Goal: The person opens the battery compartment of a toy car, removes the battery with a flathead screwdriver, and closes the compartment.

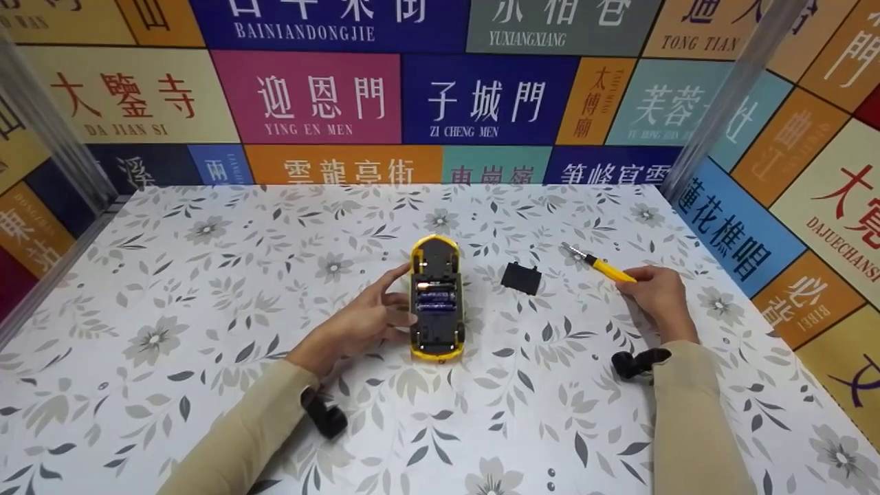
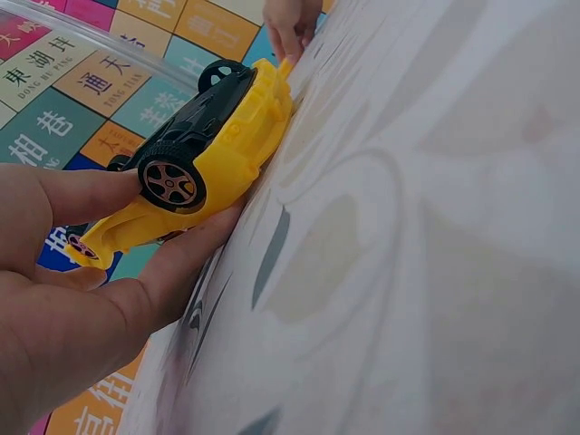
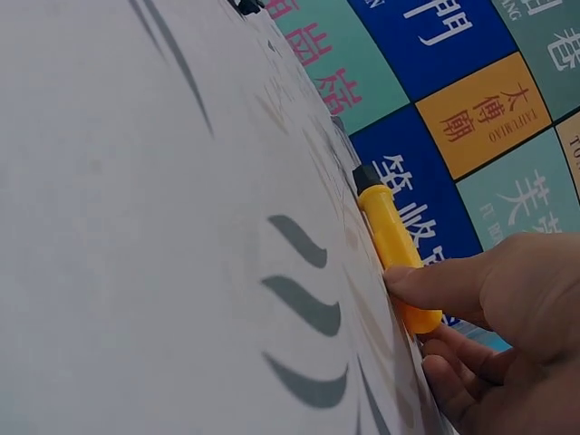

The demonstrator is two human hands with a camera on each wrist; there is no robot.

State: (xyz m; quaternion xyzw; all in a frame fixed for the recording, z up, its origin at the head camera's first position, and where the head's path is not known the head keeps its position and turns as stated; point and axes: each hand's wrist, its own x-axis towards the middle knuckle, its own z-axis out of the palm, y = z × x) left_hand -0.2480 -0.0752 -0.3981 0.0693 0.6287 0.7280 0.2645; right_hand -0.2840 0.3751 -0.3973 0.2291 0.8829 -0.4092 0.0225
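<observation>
A yellow toy car (image 1: 437,332) lies upside down on the table, its black underside facing up. Its battery compartment is uncovered, with blue batteries (image 1: 436,298) inside. My left hand (image 1: 361,320) holds the car by its left side; in the left wrist view one finger rests at a wheel (image 2: 170,184) and another lies along the yellow body (image 2: 237,145). To the car's right is the black battery cover (image 1: 521,278), flat on the cloth. Farther right, my right hand (image 1: 656,294) pinches the yellow handle end of a screwdriver (image 1: 606,267), whose shaft points away to the left.
A white tablecloth (image 1: 234,275) with grey leaves and flowers covers the table. Behind it and at the sides stand panels (image 1: 306,96) of coloured, lettered blocks, with clear posts (image 1: 715,103) at the corners. Black wrist cameras (image 1: 322,412) sit on both sleeves.
</observation>
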